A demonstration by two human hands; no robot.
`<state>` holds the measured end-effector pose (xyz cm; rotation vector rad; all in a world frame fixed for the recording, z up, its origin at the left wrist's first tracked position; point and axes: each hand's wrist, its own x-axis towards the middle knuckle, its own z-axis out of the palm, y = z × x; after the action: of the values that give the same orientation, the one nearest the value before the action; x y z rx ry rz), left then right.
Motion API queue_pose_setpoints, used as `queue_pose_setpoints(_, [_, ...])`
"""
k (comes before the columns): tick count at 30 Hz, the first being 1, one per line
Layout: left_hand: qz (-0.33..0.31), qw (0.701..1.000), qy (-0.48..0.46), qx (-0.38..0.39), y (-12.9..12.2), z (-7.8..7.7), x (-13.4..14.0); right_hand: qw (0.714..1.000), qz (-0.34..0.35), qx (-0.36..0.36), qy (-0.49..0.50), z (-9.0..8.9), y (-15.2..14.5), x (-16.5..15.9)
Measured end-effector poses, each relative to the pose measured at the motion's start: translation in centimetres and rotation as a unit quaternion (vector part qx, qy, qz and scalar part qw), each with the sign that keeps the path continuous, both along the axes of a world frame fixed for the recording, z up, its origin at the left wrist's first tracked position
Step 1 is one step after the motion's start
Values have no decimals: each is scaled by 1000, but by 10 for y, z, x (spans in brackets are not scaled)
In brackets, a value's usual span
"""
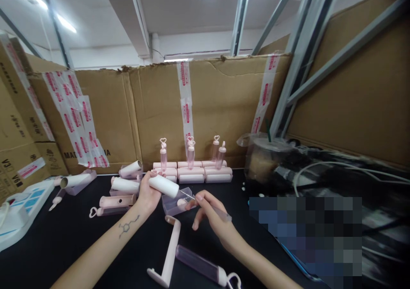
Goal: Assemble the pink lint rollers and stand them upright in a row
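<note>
My left hand (149, 193) is wrapped round a white roll (165, 187), tilted with its near end toward the right. My right hand (211, 216) is closed on a thin metal-tipped tool with a translucent handle (224, 215); its point meets or nearly meets the end of the roll, and I cannot tell its exact kind. Beneath them lies a clear purplish plastic case (169, 205) with a round pink part in it. Closer to me are a pale pink bracket-shaped frame (172, 248) and a purple-tinted tube (199, 261) with a heart-shaped loop on its cap.
Several assembled pink roller holders (191, 177) line the back, with tubes (191, 156) standing on them. More white rolls (124, 185) and cases lie left. A power strip (19, 220) is far left; a drink cup (262, 158), cables and a blurred-out patch (307, 237) are right. Cardboard walls (156, 105) enclose the table.
</note>
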<state>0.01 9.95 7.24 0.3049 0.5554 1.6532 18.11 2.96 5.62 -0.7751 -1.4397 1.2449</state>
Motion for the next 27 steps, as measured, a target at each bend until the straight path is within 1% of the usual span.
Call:
queue_pose_setpoints(4, [8, 1000, 8, 25, -4, -1, 2, 999, -5, -30, 15, 4, 0, 0])
queue_pose_setpoints(8, [1, 998, 26, 52, -7, -3, 3, 998, -18, -53, 20, 0, 3, -2])
queue_pose_setpoints(13, [10, 999, 46, 27, -2, -10, 2, 998, -28, -56, -1, -5, 5, -4])
queue_pose_setpoints(21, [10, 998, 64, 15, 1, -16, 1, 998, -24, -41, -33, -5, 6, -3])
queue_pose_setpoints(24, [11, 996, 79, 25, 0, -15, 0, 998, -25, -50, -40, -7, 10, -1])
queue_pose_setpoints(27, [14, 993, 102, 51, -1, -8, -4, 997, -39, -65, -36, -7, 12, 1])
